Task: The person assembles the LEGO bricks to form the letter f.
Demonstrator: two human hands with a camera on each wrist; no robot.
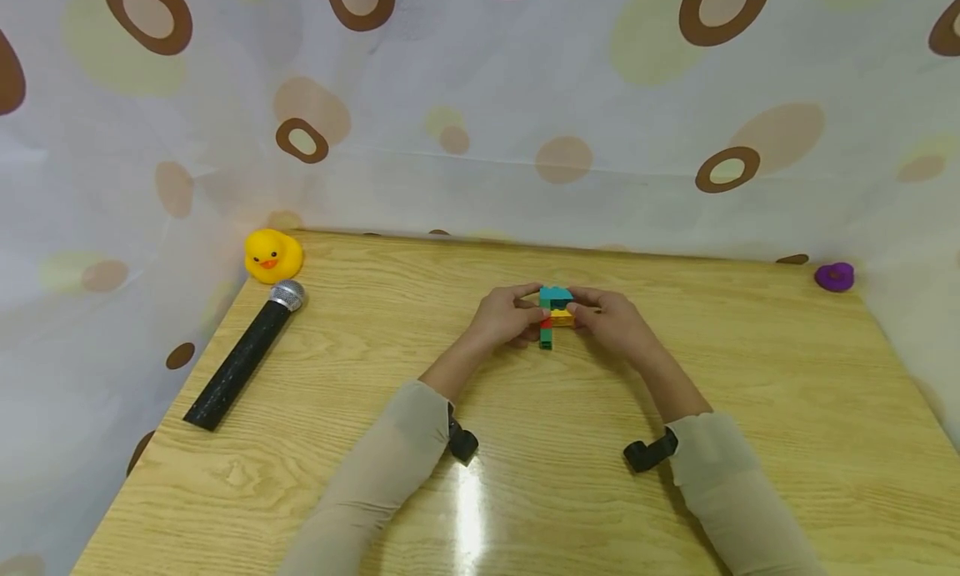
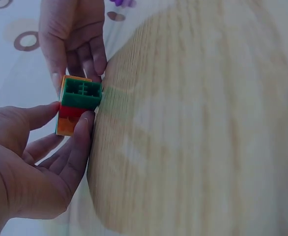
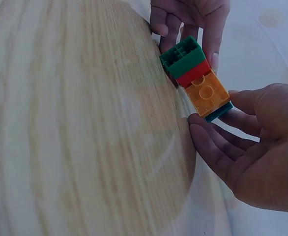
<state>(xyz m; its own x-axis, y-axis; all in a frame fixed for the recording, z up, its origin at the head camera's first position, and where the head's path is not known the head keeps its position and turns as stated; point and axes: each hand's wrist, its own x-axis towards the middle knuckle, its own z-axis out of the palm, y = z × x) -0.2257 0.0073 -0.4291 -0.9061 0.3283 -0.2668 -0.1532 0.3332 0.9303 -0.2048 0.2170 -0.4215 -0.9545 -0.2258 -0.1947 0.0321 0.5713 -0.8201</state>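
Observation:
Both hands hold a small stack of toy building bricks (image 1: 557,294) over the far middle of the table. My left hand (image 1: 498,319) pinches its left side, thumb near the red brick (image 3: 193,73). On the other side my right hand (image 1: 613,319) grips the teal and yellow-orange end between thumb and fingers. The right wrist view shows the hollow underside of a green brick (image 3: 183,55) and an orange brick (image 3: 206,92) with a teal piece (image 3: 219,112) behind it. In the left wrist view the green brick (image 2: 81,93) faces the camera. Fingers cover parts of the stack.
A black microphone (image 1: 240,359) with a silver head lies along the table's left side. Beyond it, a yellow rubber duck (image 1: 273,257) sits in the far left corner. A small purple toy (image 1: 835,277) is at the far right corner. Patterned sheeting (image 1: 480,84) encloses the table.

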